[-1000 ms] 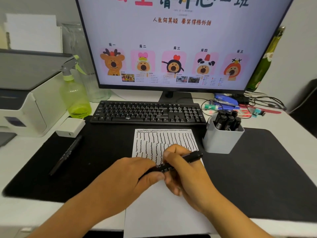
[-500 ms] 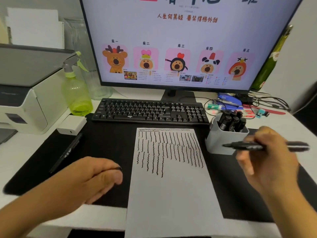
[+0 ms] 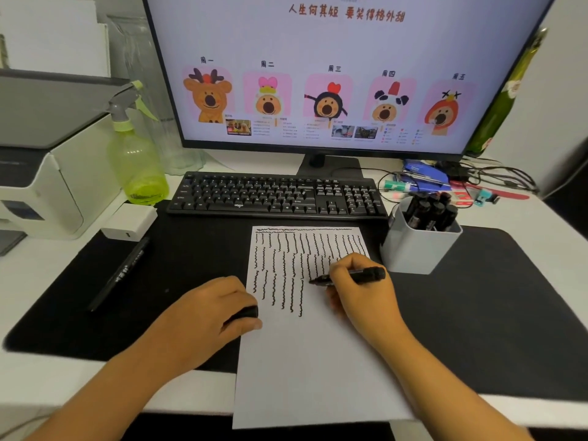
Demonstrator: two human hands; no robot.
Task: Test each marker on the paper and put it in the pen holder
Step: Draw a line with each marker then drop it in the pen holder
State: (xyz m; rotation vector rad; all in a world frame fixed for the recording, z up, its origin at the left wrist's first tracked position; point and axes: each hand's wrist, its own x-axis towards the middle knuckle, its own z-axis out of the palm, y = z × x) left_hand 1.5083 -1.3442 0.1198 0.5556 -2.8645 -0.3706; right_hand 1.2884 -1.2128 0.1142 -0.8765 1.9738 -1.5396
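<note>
A white paper (image 3: 318, 354) lies on the black desk mat (image 3: 496, 307), its upper part covered with wavy black lines. My right hand (image 3: 359, 294) grips an uncapped black marker (image 3: 366, 275), whose tip points left and touches the paper beside the lines. My left hand (image 3: 210, 310) rests at the paper's left edge, closed on the black marker cap (image 3: 246, 313). The grey pen holder (image 3: 416, 249) stands right of the paper with several black markers in it. One more black marker (image 3: 122, 275) lies on the mat at the left.
A black keyboard (image 3: 276, 198) sits behind the paper below a monitor (image 3: 334, 71). A green spray bottle (image 3: 136, 157), a white printer (image 3: 47, 167) and a small white box (image 3: 129, 221) stand at the left. Cables and stationery (image 3: 445, 183) clutter the back right.
My hands pulled the cap off the marker. My right hand swung out to the right with the marker, then came back and set the tip on the paper. My left hand keeps the cap.
</note>
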